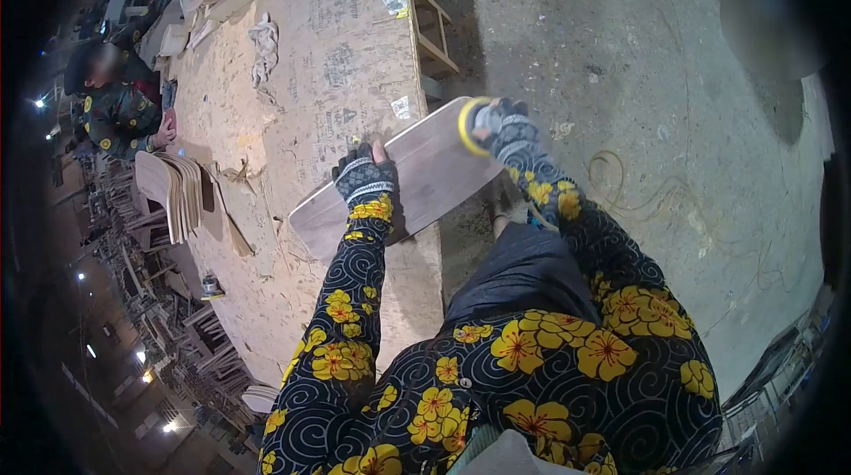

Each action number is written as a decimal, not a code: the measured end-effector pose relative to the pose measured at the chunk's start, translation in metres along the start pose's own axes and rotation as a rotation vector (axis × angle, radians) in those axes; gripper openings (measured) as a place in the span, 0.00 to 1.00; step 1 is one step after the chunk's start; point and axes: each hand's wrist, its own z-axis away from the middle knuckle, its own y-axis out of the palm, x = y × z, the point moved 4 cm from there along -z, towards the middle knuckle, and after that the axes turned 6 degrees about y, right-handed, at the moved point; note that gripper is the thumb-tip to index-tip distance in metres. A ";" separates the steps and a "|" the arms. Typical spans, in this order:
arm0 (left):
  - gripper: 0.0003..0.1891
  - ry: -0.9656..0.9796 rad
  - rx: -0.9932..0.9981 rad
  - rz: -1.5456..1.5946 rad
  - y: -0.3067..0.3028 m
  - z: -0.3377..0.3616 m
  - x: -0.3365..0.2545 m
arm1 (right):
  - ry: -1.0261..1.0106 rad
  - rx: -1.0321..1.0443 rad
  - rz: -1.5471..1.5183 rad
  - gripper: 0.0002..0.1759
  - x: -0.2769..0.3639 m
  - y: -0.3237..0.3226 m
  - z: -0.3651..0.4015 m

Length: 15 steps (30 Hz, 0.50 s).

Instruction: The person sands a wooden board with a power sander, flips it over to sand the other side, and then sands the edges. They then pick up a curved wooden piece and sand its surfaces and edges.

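A flat wooden board (434, 165) with rounded corners lies at a slant across the table's edge, its right end jutting out over the floor. My left hand (365, 172), in a dark patterned fingertipless glove, grips the board's far long edge, the thumb pointing away from me. At the overhanging end, my right hand (501, 120) in a matching glove is closed around a sander with a round yellow disc (467, 127). The disc is at the board's end; motion blurs it slightly, and the sander's body is mostly hidden under my fingers.
Curved wooden pieces (173, 196) stand stacked on the worktable (310, 58), left of the board. Another small sander (210, 287) sits near the table's left edge. A crumpled cloth (264, 50) lies farther up. A person (115, 103) is across the table. A hose (607, 178) loops on the floor.
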 end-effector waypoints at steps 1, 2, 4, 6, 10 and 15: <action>0.21 0.008 -0.027 -0.003 0.001 0.001 -0.001 | -0.066 0.008 0.021 0.40 -0.001 0.013 0.017; 0.21 0.017 -0.057 -0.007 0.002 0.001 -0.002 | -0.134 0.015 0.041 0.39 -0.001 0.020 0.032; 0.21 0.032 -0.116 -0.020 0.001 0.001 0.000 | -0.200 0.024 0.058 0.39 -0.009 0.018 0.060; 0.21 0.038 -0.116 -0.010 0.001 0.001 0.000 | -0.134 0.047 0.024 0.39 -0.028 0.009 0.063; 0.21 0.024 -0.091 -0.013 -0.002 0.002 -0.002 | -0.027 0.111 0.021 0.41 -0.037 -0.002 0.059; 0.22 0.038 -0.125 0.005 -0.002 0.004 -0.003 | -0.080 0.257 0.224 0.40 0.003 0.029 0.018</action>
